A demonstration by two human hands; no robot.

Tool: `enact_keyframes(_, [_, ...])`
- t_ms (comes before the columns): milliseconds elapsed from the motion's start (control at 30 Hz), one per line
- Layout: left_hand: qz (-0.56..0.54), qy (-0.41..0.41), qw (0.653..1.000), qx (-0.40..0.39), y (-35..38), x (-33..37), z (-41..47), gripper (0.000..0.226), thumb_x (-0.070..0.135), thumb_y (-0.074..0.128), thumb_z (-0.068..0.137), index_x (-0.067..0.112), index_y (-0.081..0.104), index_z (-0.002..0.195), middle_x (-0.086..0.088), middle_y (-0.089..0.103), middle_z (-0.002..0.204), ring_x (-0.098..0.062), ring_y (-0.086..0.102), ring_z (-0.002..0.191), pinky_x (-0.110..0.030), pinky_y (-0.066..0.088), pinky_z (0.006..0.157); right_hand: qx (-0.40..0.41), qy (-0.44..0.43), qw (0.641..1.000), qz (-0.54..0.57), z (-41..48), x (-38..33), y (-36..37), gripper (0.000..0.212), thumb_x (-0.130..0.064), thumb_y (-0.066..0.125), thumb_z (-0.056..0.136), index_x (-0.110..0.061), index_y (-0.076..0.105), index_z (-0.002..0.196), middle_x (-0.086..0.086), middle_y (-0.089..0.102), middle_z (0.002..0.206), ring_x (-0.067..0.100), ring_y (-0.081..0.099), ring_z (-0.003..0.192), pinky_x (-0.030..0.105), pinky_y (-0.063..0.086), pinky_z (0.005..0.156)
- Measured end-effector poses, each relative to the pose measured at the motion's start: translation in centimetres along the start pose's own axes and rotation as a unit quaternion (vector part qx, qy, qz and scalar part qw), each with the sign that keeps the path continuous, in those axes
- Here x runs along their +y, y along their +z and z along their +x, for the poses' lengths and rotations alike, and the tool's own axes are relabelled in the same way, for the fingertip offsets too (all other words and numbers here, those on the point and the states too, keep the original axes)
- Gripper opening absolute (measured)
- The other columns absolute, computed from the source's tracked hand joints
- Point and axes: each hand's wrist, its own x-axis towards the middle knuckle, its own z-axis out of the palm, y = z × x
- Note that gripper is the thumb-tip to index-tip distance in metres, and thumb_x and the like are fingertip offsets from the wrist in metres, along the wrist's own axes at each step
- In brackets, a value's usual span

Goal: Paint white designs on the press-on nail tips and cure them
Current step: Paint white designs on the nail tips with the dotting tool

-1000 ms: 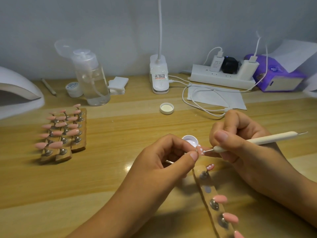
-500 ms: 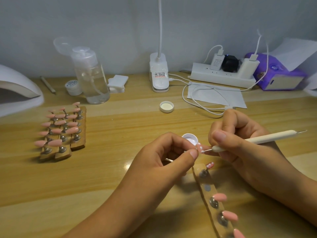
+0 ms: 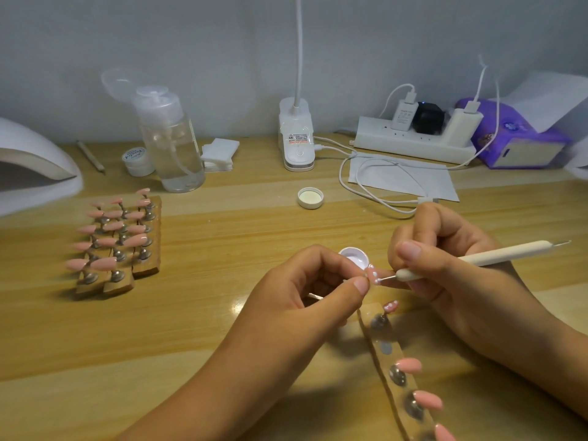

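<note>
Little has changed: our left hand still pinches the nail tip, our right hand still pinches the dotting pen touching it; this tip's dots seem unfinished.

Camera: one wide-angle view, worn on the person's head.
Facing: looked forward and down across the light wooden counter to the pale grey wall.
Nearness: sat close above the left hand and right hand, low centre.
</note>
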Motion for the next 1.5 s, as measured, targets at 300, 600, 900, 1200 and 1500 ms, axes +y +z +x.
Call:
enact_keyframes(300, [-0.001, 0.003, 1.000, 0.000, 0.0, -0.1, 0.0, 0.019, 0.043, 0.066, 0.071, 0.027, 0.068, 0.081, 0.014, 0.066, 0.071, -0.002, 0.056, 0.067, -0.017, 0.044, 0.063, 0.010, 0.008, 1.000, -0.003, 0.0, -0.1, 0.2, 0.025, -0.021, 0.073, 0.069, -0.020, 0.050, 0.060, 0.001, 0.050, 0.058, 0.009, 0.044, 0.053, 0.018, 0.043, 0.055])
enact_keyframes(600, [0.002, 0.003, 1.000, 0.002, 0.0, -0.2, 0.0, 0.019, 0.044, 0.066, 0.070, 0.028, 0.068, 0.080, 0.013, 0.065, 0.072, -0.002, 0.056, 0.067, -0.018, 0.045, 0.063, 0.010, 0.003, 1.000, 0.011, 0.0, 0.0, 0.2, 0.021, -0.018, 0.068, 0.071, -0.020, 0.051, 0.059, 0.000, 0.049, 0.056, 0.008, 0.045, 0.052, 0.013, 0.042, 0.052])
enact_keyframes(900, [0.007, 0.005, 1.000, 0.003, 0.0, -0.1, 0.0, 0.021, 0.044, 0.067, 0.071, 0.025, 0.068, 0.082, 0.013, 0.065, 0.071, -0.002, 0.056, 0.069, -0.021, 0.044, 0.064, 0.007, 0.003, 1.000, 0.004, 0.0, 0.1, 0.0, 0.024, -0.021, 0.075, 0.068, -0.021, 0.052, 0.060, 0.000, 0.050, 0.059, 0.008, 0.044, 0.054, 0.015, 0.043, 0.053])
enact_keyframes(1200, [0.002, 0.005, 1.000, 0.007, 0.0, -0.2, 0.1, 0.020, 0.041, 0.068, 0.071, 0.025, 0.069, 0.082, 0.010, 0.065, 0.072, -0.005, 0.056, 0.069, -0.021, 0.045, 0.064, 0.001, 0.001, 1.000, 0.005, -0.2, 0.2, -0.2, 0.020, -0.021, 0.068, 0.072, -0.023, 0.052, 0.060, -0.004, 0.051, 0.056, 0.007, 0.046, 0.051, 0.027, 0.044, 0.064])
enact_keyframes(1500, [-0.042, 0.002, 0.999, 0.028, 0.0, 0.3, 0.1, 0.009, 0.025, 0.073, 0.074, 0.027, 0.070, 0.082, 0.005, 0.070, 0.076, -0.005, 0.062, 0.069, -0.014, 0.047, 0.061, 0.097, 0.012, 0.992, 0.078, 1.2, -0.1, -1.3, 0.031, -0.026, 0.061, 0.085, -0.023, 0.048, 0.058, -0.005, 0.037, 0.055, 0.009, 0.040, 0.053, 0.026, 0.054, 0.070])
